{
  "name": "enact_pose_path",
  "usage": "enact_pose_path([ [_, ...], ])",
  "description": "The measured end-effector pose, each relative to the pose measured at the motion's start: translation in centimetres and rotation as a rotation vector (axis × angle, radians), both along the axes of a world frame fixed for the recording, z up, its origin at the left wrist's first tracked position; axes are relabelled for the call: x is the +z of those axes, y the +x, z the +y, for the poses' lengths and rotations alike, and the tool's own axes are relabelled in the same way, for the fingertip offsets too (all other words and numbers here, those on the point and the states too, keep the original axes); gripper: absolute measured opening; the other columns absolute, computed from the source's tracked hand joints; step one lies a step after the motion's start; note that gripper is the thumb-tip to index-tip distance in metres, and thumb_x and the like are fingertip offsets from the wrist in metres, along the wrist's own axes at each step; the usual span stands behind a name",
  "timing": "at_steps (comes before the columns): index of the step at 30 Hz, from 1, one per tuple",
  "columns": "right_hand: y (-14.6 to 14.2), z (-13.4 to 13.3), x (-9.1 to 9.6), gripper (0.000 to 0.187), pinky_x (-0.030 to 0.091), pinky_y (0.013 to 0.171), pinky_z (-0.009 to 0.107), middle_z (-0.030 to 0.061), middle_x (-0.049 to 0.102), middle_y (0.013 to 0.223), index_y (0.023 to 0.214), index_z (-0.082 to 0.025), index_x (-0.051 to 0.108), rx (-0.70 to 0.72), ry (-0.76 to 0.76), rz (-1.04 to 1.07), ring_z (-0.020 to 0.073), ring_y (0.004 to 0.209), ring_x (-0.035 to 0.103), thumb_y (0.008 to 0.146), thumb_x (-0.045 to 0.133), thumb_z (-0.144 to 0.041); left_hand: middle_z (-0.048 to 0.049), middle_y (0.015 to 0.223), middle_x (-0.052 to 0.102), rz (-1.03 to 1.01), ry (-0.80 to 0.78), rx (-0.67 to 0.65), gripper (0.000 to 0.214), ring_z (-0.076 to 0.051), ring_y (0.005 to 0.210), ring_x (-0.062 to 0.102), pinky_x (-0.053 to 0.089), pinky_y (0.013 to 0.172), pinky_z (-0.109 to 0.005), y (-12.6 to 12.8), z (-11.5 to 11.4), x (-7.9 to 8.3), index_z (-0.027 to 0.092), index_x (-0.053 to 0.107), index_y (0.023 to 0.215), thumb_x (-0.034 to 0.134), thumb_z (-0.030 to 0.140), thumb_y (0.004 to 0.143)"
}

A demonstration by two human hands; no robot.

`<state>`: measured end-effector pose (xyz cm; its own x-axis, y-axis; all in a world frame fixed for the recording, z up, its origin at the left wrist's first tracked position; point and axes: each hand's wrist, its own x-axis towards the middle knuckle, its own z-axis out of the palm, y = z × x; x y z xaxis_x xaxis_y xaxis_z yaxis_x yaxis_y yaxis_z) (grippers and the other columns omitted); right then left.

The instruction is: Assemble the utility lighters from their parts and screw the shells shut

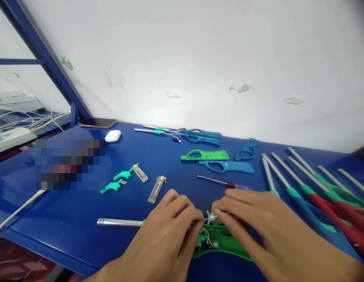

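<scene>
My right hand (252, 223) pinches a clear lighter fuel tank (212, 217) by its body, its white valve end pointing left. My left hand (177, 223) is closed, thumb and fingertips meeting just left of that valve; what they hold is hidden. Beneath both hands lies an open green lighter half-shell (225, 239) with white wires (207, 237) and a small teal part inside. A metal lighter tube (120, 222) sticks out to the left beyond my left hand. Farther back rest two more clear fuel tanks (156, 190) and two teal triggers (113, 186).
A red-handled screwdriver (225, 183) lies behind my right hand. Blue lighter shells (229, 167) and a green shell (205, 155) lie farther back. Several lighters (311, 196) crowd the right. A phone (98, 123), white earbud case (113, 136) and cable (20, 211) are left.
</scene>
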<state>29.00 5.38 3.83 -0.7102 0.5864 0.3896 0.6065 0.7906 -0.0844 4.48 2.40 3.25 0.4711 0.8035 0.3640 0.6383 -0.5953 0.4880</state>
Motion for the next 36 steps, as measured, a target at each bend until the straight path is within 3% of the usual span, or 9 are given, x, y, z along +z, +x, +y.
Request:
enact_pose_path([
  [7, -0.5, 0.6, 1.2, 0.038, 0.068, 0.073, 0.034, 0.0038, 0.086, 0.104, 0.114, -0.025, 0.08, 0.013, -0.033, 0.043, 0.025, 0.101, 0.083, 0.112, 0.042, -0.024, -0.0046, 0.092, 0.071, -0.007, 0.032, -0.012, 0.026, -0.021, 0.082, 0.061, 0.053, 0.08, -0.037, -0.1, 0.4, -0.1, 0.019, 0.07, 0.102, 0.047, 0.008, 0.108],
  [14, -0.1, -0.1, -0.5, 0.036, 0.065, 0.099, 0.036, 0.0002, 0.083, 0.121, 0.127, -0.029, 0.074, -0.049, -0.083, 0.08, 0.022, 0.117, 0.079, 0.116, 0.039, -0.028, -0.0051, 0.092, 0.07, -0.004, 0.027, -0.026, 0.026, -0.021, 0.082, 0.058, 0.051, 0.078, -0.038, 0.0, 0.4, -0.4, 0.017, 0.07, 0.101, 0.047, 0.007, 0.107],
  [20, -0.6, 0.3, 0.8, 0.035, 0.067, 0.075, 0.032, 0.0003, 0.085, 0.108, 0.118, -0.028, 0.074, 0.011, -0.079, 0.056, 0.0223, 0.101, 0.082, 0.114, 0.04, -0.026, -0.005, 0.093, 0.07, -0.007, 0.034, -0.022, 0.025, -0.021, 0.082, 0.057, 0.051, 0.077, -0.037, 0.0, 0.4, -0.2, 0.018, 0.069, 0.103, 0.047, 0.007, 0.108],
  [25, -0.5, 0.4, 0.9, 0.031, 0.066, 0.078, 0.033, 0.0009, 0.084, 0.11, 0.119, -0.028, 0.074, 0.017, -0.086, 0.064, 0.0224, 0.102, 0.081, 0.113, 0.043, -0.026, -0.0049, 0.092, 0.07, -0.011, 0.039, -0.04, 0.025, -0.021, 0.082, 0.058, 0.052, 0.078, -0.037, 0.0, 0.4, -0.4, 0.018, 0.068, 0.102, 0.046, 0.007, 0.108],
  [32, -0.2, 0.7, 0.6, 0.029, 0.061, 0.085, 0.037, 0.0014, 0.079, 0.113, 0.123, -0.03, 0.071, 0.038, -0.196, 0.039, 0.0227, 0.106, 0.078, 0.115, 0.043, -0.027, -0.0035, 0.093, 0.071, -0.005, 0.081, -0.039, 0.025, -0.02, 0.082, 0.06, 0.054, 0.08, -0.036, -0.1, 0.6, -0.8, 0.019, 0.068, 0.101, 0.047, 0.007, 0.109],
  [36, 0.2, 1.1, 0.8, 0.03, 0.06, 0.085, 0.037, 0.0029, 0.071, 0.115, 0.112, -0.03, 0.072, 0.016, -0.354, -0.027, 0.0196, 0.094, 0.074, 0.117, 0.043, -0.032, -0.0017, 0.105, 0.074, -0.029, 0.133, 0.015, 0.019, -0.02, 0.092, 0.067, 0.058, 0.086, -0.035, -0.5, 0.0, -0.6, 0.021, 0.069, 0.12, 0.053, 0.016, 0.112],
])
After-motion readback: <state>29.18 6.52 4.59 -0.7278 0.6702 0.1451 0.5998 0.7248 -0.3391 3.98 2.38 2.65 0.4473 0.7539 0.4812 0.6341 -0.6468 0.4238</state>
